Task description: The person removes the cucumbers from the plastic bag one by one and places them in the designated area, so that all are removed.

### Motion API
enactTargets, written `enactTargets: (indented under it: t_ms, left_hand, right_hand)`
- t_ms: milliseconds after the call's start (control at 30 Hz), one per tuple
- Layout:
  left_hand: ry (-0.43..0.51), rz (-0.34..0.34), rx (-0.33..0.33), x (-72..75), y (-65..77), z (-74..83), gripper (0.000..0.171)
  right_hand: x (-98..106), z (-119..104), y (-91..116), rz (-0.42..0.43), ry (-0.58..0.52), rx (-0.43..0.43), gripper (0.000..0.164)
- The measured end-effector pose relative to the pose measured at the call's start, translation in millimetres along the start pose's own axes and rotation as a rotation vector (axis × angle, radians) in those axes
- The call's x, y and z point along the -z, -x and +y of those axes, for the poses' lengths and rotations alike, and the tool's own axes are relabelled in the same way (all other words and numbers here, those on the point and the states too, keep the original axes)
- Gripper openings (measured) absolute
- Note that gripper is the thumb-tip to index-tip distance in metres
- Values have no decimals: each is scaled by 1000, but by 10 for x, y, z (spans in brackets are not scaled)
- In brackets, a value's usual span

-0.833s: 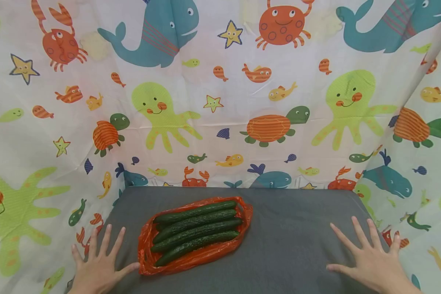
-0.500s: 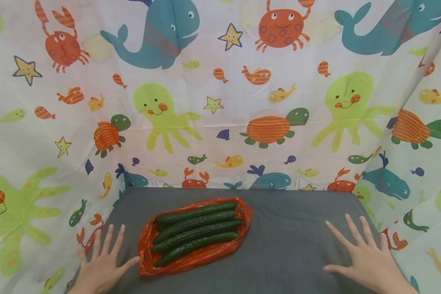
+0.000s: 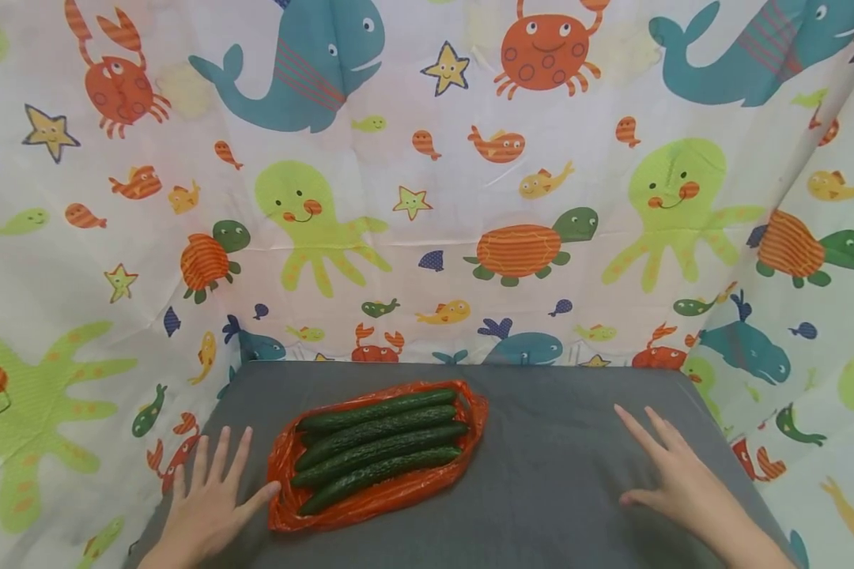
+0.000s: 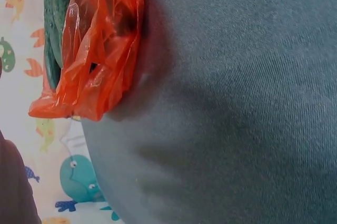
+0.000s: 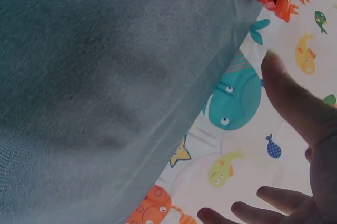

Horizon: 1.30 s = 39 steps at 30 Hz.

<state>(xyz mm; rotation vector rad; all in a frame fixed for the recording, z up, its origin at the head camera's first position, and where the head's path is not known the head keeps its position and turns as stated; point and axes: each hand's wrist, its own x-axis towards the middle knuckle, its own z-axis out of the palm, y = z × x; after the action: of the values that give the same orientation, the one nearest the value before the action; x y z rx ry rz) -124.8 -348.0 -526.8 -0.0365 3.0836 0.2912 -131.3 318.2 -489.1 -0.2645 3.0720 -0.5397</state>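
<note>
Several dark green cucumbers (image 3: 380, 449) lie side by side in an orange plastic bag (image 3: 391, 504), left of the table's middle. The bag's crumpled end (image 4: 105, 50) shows in the left wrist view. My left hand (image 3: 209, 502), fingers spread, hovers just left of the bag; its thumb tip overlaps the bag's edge in the head view, and I cannot tell whether they touch. Well to the right of the bag, my right hand (image 3: 672, 478) is in the air over the table with straight fingers and thumb apart, holding nothing. Its thumb and fingertips (image 5: 274, 195) show in the right wrist view.
The bag lies on a grey cloth-covered table (image 3: 541, 474). A white curtain (image 3: 427, 237) printed with sea animals rises behind the table and along both sides, close to its edges.
My right hand has moved left and turned, its fingers now closer together. My left hand has shifted slightly right and up. The bag and cucumbers stay put.
</note>
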Motion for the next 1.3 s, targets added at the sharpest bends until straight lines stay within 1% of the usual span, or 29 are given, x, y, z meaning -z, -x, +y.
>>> enactTargets:
  t_ms: [133,367,633,767,933,1000,1033,1167,1233,1300]
  left_hand:
    - [35,-14,12,-25,-18,30,108]
    - [96,-18,29,-19,-93,158,113]
    - [89,-55,58,2,-138,230,110]
    - [61,-76,50,17,-138,273,108]
    - [56,-61,27,27,-117,306,115]
    - [74,-74,47,32,-127,315,119]
    - [91,-91,67,35,-135,323,121]
    - [196,-146,147,35,-176,352,121]
    - [246,-147,168,33,-179,369,118]
    - [274,-137,172,29,-168,376,115]
  right_hand:
    - [-20,-74,-54,33,-28,-4,138]
    - [-68,-202,-106,77,-68,0,132]
    - [-120,-285,-168,123,-82,23,126]
    - [-138,-322,-182,104,-117,8,120]
    - [-212,-417,-217,76,-176,3,108]
    - [-246,-459,-239,79,-181,4,105]
    - [-261,-479,-250,81,-184,4,104]
    - [-308,-559,-295,95,-213,3,101]
    - [-326,-610,-320,93,-232,5,100]
    - [-349,-663,-348,93,-249,17,100]
